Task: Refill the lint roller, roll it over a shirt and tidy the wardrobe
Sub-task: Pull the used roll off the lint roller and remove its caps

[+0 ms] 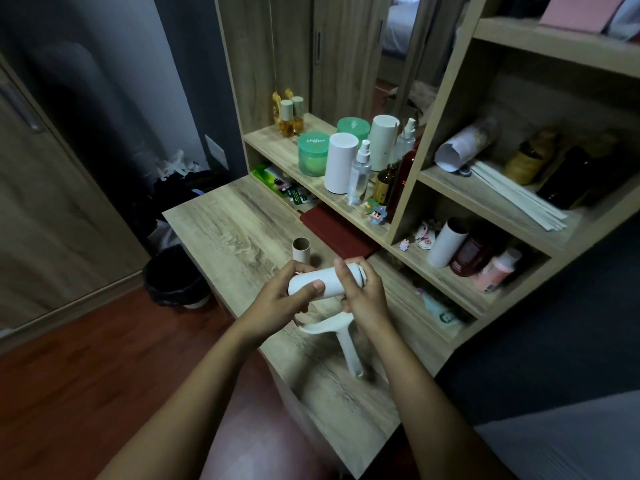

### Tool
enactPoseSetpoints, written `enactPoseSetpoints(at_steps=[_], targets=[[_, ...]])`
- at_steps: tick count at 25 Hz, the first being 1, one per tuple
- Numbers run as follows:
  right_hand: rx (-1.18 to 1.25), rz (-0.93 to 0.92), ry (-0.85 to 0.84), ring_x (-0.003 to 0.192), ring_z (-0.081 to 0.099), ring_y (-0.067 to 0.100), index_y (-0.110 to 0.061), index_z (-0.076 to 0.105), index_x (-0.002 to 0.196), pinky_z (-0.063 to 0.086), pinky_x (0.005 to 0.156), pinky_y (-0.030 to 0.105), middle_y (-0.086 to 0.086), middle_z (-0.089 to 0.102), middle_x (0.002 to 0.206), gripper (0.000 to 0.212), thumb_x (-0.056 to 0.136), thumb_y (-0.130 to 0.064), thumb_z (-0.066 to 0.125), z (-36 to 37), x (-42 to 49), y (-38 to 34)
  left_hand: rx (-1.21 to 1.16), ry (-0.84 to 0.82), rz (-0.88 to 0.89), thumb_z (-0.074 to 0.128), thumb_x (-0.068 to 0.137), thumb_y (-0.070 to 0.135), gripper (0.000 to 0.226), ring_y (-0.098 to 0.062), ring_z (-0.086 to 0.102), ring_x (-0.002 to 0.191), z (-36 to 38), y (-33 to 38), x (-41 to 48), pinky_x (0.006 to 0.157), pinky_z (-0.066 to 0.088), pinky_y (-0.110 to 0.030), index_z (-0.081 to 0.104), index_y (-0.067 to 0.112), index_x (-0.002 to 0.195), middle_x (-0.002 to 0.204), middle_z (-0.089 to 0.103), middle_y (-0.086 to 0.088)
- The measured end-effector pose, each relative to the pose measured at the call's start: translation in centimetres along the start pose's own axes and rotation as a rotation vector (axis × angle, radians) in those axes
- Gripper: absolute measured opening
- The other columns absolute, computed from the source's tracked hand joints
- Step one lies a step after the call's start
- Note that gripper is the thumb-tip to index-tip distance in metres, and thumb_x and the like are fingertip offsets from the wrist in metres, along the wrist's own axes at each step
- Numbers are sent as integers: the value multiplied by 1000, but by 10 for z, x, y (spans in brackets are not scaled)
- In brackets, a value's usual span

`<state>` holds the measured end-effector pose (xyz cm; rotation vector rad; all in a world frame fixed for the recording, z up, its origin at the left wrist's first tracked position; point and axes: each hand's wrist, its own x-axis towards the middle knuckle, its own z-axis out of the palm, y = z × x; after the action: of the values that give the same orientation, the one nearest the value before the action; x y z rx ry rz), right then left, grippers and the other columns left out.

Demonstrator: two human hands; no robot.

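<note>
Wood desk [225, 230], shelves along its back edge. One white refill roll [308, 280] sits over the desk's middle. Your left hand [277, 299] grips its left end and your right hand [360, 292] wraps fingers round the other end. One white roller handle [349, 348] shows below your hands, toward the front edge. One cardboard tube [300, 249] stands upright just behind. Open wood runs to the left edge, with one bin [173, 275] on the floor beyond it.

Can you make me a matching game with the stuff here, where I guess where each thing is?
1 white lint roll
2 cardboard tube
3 green jar
4 black bin

A on the floor
B on the shelf
C held by left hand and right hand
D standing on the desk

Pairs: 1-C, 2-D, 3-B, 4-A.
</note>
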<state>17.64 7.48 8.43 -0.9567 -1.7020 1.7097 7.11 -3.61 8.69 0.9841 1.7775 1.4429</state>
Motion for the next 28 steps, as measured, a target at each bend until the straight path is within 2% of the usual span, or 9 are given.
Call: enactPoseSetpoints(at_steps=[2, 4, 7, 9, 13, 17, 20, 23, 28], targets=[[60, 42, -62, 52, 45, 8, -22, 57, 82, 33, 39, 16, -2, 52, 73, 20, 89, -41, 53, -1, 3, 3, -64, 58, -12, 62, 86, 31, 22, -8, 49, 55, 1, -4, 0, 52, 42, -22, 58, 19, 104, 68, 55, 10], [267, 104, -138, 40, 37, 4, -18, 58, 87, 29, 37, 15, 2, 49, 71, 30, 84, -42, 42, -1, 5, 7, -119, 106, -16, 62, 79, 41, 27, -9, 46, 54, 0, -8, 0, 52, 40, -25, 60, 26, 101, 68, 54, 13], [387, 118, -188, 35, 29, 2, -12, 58, 93, 29, 38, 15, 4, 44, 70, 33, 80, -37, 39, -1, 6, 14, -128, 90, -1, 62, 80, 40, 25, -10, 46, 53, -1, -14, -1, 51, 39, -26, 61, 22, 97, 66, 55, 11], [357, 113, -191, 38, 31, 1, -13, 58, 97, 30, 40, 16, 2, 45, 73, 35, 82, -40, 39, 1, 7, 18, -143, 87, -32, 61, 81, 35, 25, -10, 50, 54, -3, -15, 0, 51, 40, -24, 61, 18, 98, 65, 57, 10], [231, 131, -159, 38, 34, 1, -11, 56, 111, 30, 41, 15, 2, 46, 79, 37, 100, -34, 30, 4, 11, 18, -147, 102, -44, 62, 72, 46, 37, -12, 53, 56, -4, -18, 1, 54, 44, -23, 61, 19, 98, 68, 60, 9], [104, 131, -115, 52, 40, 4, -14, 55, 118, 33, 42, 14, 4, 48, 91, 39, 101, -34, 26, 7, 12, 19, -60, 229, 43, 62, 74, 45, 26, -12, 57, 56, 1, -24, -1, 55, 49, -29, 62, 28, 94, 80, 65, 11], [47, 137, -102, 61, 42, 9, -21, 57, 113, 35, 43, 13, 10, 46, 106, 36, 98, -39, 30, 8, 12, 22, -17, 270, 79, 63, 79, 37, 12, -11, 59, 56, 5, -28, -3, 52, 48, -24, 61, 38, 90, 81, 66, 12], [20, 158, -124, 61, 41, 7, -22, 59, 109, 35, 42, 11, 8, 45, 101, 30, 98, -32, 33, 4, 13, 19, -38, 240, 69, 63, 77, 41, 17, -12, 59, 55, 1, -29, -4, 49, 47, -23, 63, 34, 92, 78, 66, 8], [10, 150, -158, 64, 41, 6, -13, 61, 111, 33, 40, 10, 0, 46, 91, 32, 98, -25, 34, 1, 13, 12, -145, 178, 32, 61, 81, 28, 16, -11, 56, 54, -5, -33, -2, 48, 44, -21, 62, 22, 96, 67, 62, 6]])
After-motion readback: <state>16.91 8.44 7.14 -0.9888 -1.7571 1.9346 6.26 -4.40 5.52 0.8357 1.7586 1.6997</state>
